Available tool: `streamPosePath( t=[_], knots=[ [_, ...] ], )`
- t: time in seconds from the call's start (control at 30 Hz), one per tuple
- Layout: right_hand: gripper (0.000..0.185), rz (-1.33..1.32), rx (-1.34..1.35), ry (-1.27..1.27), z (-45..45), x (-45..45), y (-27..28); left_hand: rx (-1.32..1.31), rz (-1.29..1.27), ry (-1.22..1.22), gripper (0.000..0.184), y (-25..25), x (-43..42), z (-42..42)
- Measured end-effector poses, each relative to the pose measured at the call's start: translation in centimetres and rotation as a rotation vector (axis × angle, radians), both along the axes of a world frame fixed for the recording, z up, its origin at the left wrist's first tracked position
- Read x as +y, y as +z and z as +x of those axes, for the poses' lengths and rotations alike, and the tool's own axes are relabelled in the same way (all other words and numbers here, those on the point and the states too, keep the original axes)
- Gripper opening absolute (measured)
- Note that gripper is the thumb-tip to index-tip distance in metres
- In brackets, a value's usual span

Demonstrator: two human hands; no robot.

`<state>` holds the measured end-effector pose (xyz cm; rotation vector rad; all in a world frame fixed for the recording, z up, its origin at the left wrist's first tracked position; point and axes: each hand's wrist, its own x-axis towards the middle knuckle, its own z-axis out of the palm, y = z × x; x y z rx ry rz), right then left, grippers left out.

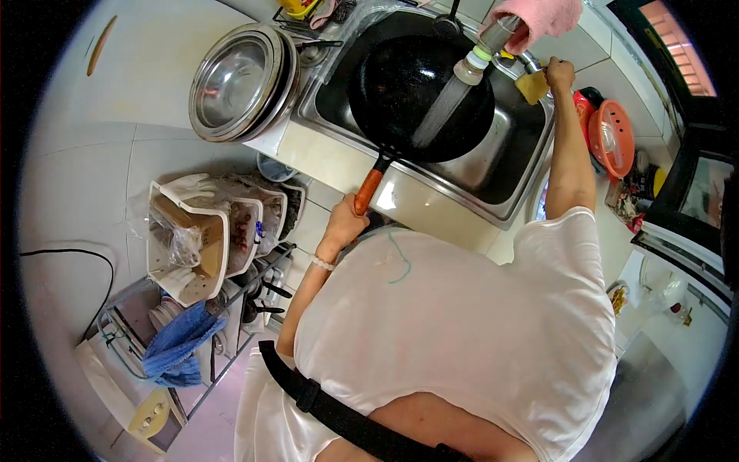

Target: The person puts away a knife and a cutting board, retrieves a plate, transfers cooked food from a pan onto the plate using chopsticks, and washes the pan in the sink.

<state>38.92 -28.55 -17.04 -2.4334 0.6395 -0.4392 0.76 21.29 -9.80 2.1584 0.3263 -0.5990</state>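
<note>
A black wok (392,92) lies over the sink (508,146), its wooden handle (369,192) pointing toward me. My left hand (345,225) is closed around that handle. Water runs from the faucet (471,68) into the wok. At the sink's right back corner, my right hand (561,75) is closed on a yellow sponge (532,87), close to the faucet's base. A pink cloth (543,23) hangs over the faucet's upper part.
Stacked metal basins (235,83) stand on the counter left of the sink. An orange colander (613,137) is on the right. A black ladle (446,25) lies at the sink's back edge. White bins (187,245) and a blue towel (181,346) are at lower left.
</note>
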Motion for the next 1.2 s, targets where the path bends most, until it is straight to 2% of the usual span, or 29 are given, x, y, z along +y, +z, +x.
streamPosePath(
  t=[0.07,0.13,0.23,0.37,0.43,0.57,0.63,0.8,0.9,1.1,1.2],
  knots=[
    [0.039,0.008,0.002,-0.014,-0.2,-0.1,0.1,-0.026,0.026,-0.014,0.032,-0.4,0.1,-0.2],
    [0.04,0.002,0.011,0.019,-0.5,0.1,0.5,0.003,0.079,-0.06,0.031,1.4,-0.4,0.3],
    [0.045,-0.098,0.04,0.004,-0.3,-0.1,0.6,0.071,0.024,-0.002,0.033,2.8,-0.7,0.7],
    [0.05,-0.007,0.06,0.01,-0.9,-0.4,0.9,0.115,-0.001,0.034,0.033,1.9,-0.3,0.5],
    [0.054,-0.032,0.045,-0.006,-1.5,-0.1,1.3,0.025,0.077,-0.021,0.03,0.8,-0.1,0.2],
    [0.052,-0.11,0.074,0.059,-3.0,0.4,3.6,0.013,0.051,-0.018,0.028,0.4,0.1,0.1],
    [0.05,0.016,0.196,-0.012,-3.6,1.1,5.4,-0.008,0.063,-0.036,0.027,0.3,0.2,0.0],
    [0.047,-0.009,0.099,0.054,-5.2,2.0,6.9,0.022,0.079,-0.032,0.027,1.5,-0.1,0.3],
    [0.047,0.078,0.087,0.083,-5.2,2.6,7.6,0.015,0.048,-0.019,0.027,1.2,0.0,0.3],
    [0.045,-0.007,0.171,0.097,-4.2,3.1,7.8,0.033,0.088,-0.065,0.031,1.0,0.3,0.2],
    [0.044,0.099,0.07,0.051,-4.3,3.7,7.6,0.025,0.102,-0.057,0.029,1.9,0.1,0.4]
  ],
)
